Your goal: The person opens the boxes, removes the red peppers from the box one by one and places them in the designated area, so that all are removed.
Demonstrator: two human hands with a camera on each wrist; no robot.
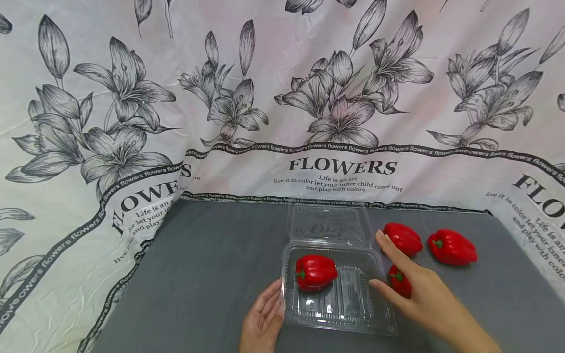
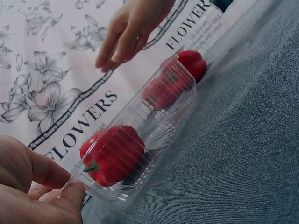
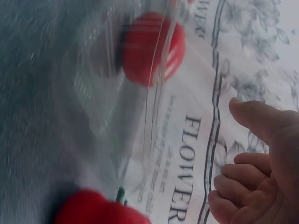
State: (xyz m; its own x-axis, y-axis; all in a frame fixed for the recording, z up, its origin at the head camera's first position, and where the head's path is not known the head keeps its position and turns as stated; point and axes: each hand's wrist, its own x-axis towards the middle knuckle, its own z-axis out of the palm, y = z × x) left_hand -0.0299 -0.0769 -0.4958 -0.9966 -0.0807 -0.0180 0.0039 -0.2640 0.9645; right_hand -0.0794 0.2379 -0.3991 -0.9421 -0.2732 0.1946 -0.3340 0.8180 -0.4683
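A clear plastic clamshell container (image 1: 353, 299) stands on the grey cloth with its lid (image 1: 328, 223) folded back. Inside, toward the left, lies one red bell pepper (image 1: 317, 272) with its green stem facing left. My left hand (image 1: 262, 321) pinches the container's left rim between thumb and fingers, as the left wrist view shows closely. Over the container's right side hovers my right hand (image 1: 421, 289), fingers loosely extended and holding nothing. Beneath it is another red bell pepper (image 1: 399, 282), partly hidden by the hand. A further pepper (image 1: 403, 239) sits just beyond its fingertips.
At the far right lies one more red bell pepper (image 1: 452, 246). A white curtain (image 1: 238, 171) printed with flowers and lettering hangs along the back and both sides of the grey-covered table (image 1: 212, 274).
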